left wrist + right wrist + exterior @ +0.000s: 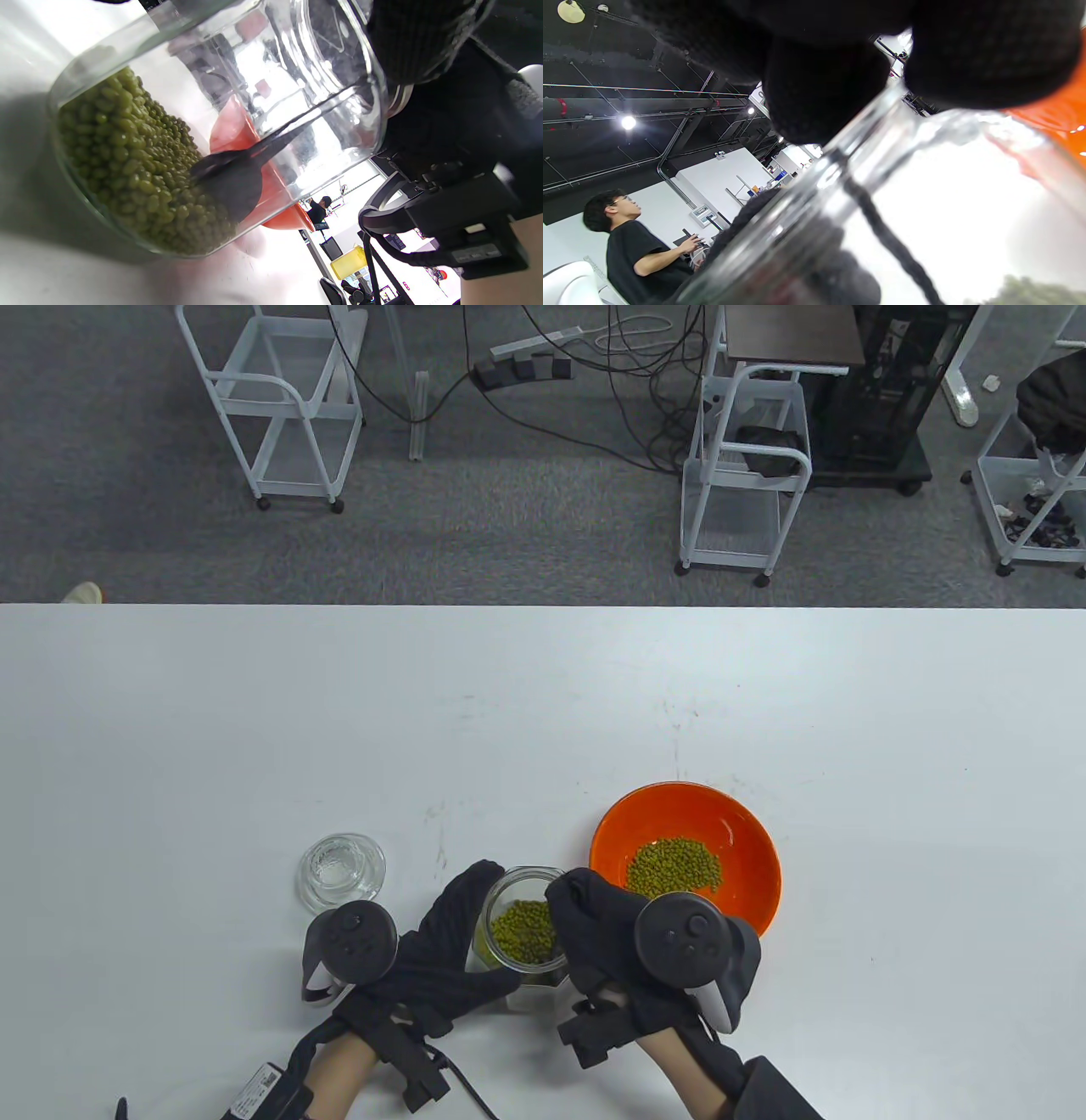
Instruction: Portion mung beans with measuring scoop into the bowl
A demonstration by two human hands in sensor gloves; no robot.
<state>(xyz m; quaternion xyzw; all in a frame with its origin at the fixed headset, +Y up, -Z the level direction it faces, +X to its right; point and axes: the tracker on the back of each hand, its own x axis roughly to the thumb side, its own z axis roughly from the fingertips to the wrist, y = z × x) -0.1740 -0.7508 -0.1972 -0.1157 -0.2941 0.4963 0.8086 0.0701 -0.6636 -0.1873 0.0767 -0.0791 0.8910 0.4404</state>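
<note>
Left hand (441, 950): fingers curled round the left wall of the glass jar (524, 929), thumb along the near side; jar is gripped and tilted, as the left wrist view shows. Tracker (355, 942) sits on the back of the hand.

Right hand (607, 937): over the right rim of the jar, fingers bunched downward at the jar mouth. In the right wrist view the fingertips (823, 93) sit together just above the glass rim, with a thin dark handle running down from them into the jar. They appear pinched on that handle; the contact itself is covered by the glove.

Measuring scoop (231, 186): black, seen through the glass in the left wrist view, bowl end down against the mung beans (131, 165), handle slanting up toward the jar mouth. Scoop is inside the jar.

Jar: near centre of the white counter (254, 746), roughly a third filled with beans, banked to the lower side.

Orange bowl (738, 831): just right of the jar and slightly farther, touching or nearly touching the right hand's glove in the table view. A small heap of beans (674, 865) lies in its middle.

Clear glass lid (341, 872): on the counter left of the jar, just beyond the left tracker, apart from both hands.
</note>
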